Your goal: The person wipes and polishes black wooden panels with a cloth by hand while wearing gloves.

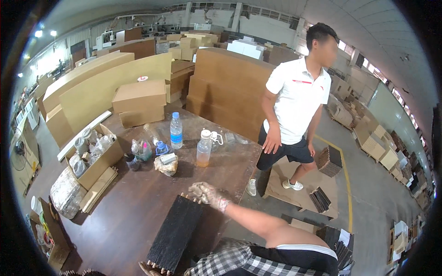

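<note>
Since pale wooden pegs (194, 199) jut from both short ends of the flat, black, rectangular slab (176, 232), the pegs look to be in place, though what remains to be done cannot be told from this view. The slab lies on the dark brown table (124, 221) between the two hands. At its far end, the right hand (206, 193), in a stained whitish glove, has its fingers partly bent by the pegs; whether they clasp any is unclear. The left hand (148, 268), mostly cut off, is at the slab's near corner, its grip unreadable. Beyond the right hand stands a clear plastic bottle with amber liquid (204, 149).
</note>
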{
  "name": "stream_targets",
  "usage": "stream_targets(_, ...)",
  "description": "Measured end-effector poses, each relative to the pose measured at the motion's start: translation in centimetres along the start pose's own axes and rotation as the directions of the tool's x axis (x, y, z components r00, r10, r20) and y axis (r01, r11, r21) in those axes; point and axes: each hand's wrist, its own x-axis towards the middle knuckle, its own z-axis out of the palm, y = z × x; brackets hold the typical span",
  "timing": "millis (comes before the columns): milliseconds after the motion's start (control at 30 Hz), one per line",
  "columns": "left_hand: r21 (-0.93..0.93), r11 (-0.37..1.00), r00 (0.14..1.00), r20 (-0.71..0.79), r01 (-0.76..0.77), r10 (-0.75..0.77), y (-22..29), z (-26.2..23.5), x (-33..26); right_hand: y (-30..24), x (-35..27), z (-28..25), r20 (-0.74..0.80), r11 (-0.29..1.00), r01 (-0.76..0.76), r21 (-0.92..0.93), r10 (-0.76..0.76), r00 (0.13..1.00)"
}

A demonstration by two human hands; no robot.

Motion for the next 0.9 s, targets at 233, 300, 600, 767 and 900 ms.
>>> stream_targets(233,0.057,0.998,1.000,-0.011,0.017,-0.017,1.2,2.4,-0.3,5.3,2.8,0.4,0.088,0.994,-0.039,-0.106,0.048,0.995)
stream_targets(300,0.081,0.997,1.000,0.011,0.004,-0.005,1.2,3.3,-0.1,4.8,2.9,0.1,0.108,0.995,-0.006,-0.102,0.017,0.994)
stream_targets(600,0.166,0.986,1.000,0.020,-0.008,0.005,1.3,3.6,-0.7,2.2,-0.1,0.0,0.074,0.992,-0.043,-0.119,0.052,0.996)
stream_targets(767,0.210,0.978,0.998,0.057,-0.016,0.004,1.2,4.0,-0.9,1.7,-0.4,-2.0,0.027,0.988,0.012,-0.155,-0.008,1.000)
stream_targets(900,0.068,0.995,0.997,-0.004,0.075,-0.075,2.2,4.7,-0.3,0.3,1.8,-2.5,0.058,0.896,-0.072,-0.439,0.109,0.992)
